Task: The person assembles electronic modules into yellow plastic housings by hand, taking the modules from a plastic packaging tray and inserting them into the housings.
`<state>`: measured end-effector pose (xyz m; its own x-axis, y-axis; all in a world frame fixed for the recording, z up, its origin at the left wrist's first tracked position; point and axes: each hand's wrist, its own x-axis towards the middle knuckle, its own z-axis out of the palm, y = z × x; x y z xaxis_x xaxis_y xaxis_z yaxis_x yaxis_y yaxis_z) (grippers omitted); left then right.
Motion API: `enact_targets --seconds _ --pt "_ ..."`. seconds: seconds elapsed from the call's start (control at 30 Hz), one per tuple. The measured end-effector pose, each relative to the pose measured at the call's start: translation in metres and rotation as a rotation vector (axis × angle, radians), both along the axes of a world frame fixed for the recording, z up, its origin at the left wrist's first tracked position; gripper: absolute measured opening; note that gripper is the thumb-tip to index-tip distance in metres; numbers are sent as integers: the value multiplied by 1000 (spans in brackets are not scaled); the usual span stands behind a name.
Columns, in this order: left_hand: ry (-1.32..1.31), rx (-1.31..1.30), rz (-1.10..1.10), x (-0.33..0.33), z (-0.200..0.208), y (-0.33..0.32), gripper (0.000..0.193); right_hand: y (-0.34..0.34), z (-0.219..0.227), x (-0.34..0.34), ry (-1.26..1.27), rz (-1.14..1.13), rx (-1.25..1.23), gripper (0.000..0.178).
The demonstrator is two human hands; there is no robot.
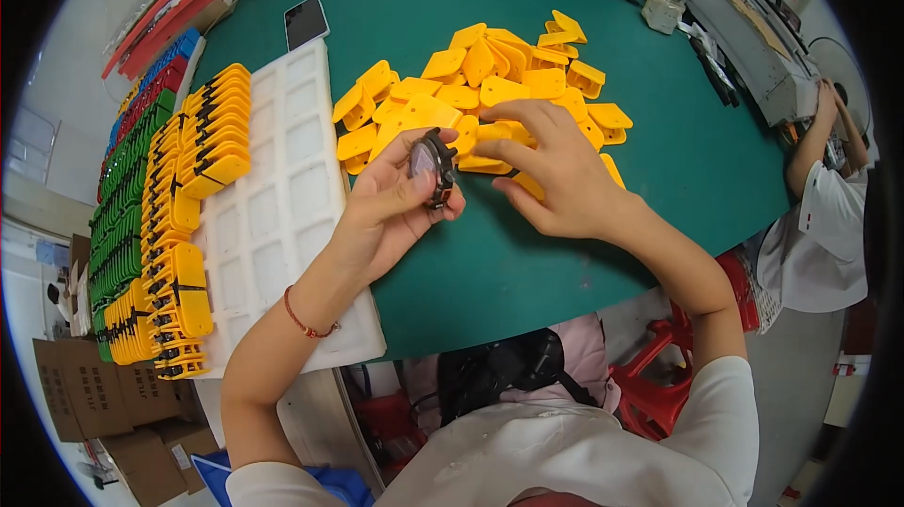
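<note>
In my left hand is a dark round watch, tilted on its side, with my thumb on its face and my fingers behind it. How much strap it has is hidden. My right hand hovers just to the right of the watch, thumb and fingers curved and apart, over the near edge of a heap of folded yellow plastic holders. I see nothing gripped in it, though the fingers overlap some of the yellow pieces from this angle.
A white tray with square recesses lies at the left. Beside it stand rows of yellow holders with black bands, then green holders. A phone lies beyond the tray. A glass bottle stands far right. Another person's arms show at right.
</note>
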<state>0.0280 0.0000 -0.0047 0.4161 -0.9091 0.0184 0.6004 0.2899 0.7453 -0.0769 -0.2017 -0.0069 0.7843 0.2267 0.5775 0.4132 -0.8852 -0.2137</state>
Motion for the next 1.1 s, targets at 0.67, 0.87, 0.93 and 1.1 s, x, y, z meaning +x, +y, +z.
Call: enact_targets --seconds 0.67,0.87,0.93,1.1 --pt "138 -48 -55 2 0 0 33 -3 -5 4 305 8 876 17" --pt "149 -65 -80 3 -2 0 34 -14 11 9 616 528 1867 41" --pt "152 -63 -76 4 -2 1 35 -5 16 8 594 389 1725 46" --pt "35 100 169 -6 8 -3 27 -8 7 6 500 287 1567 44"
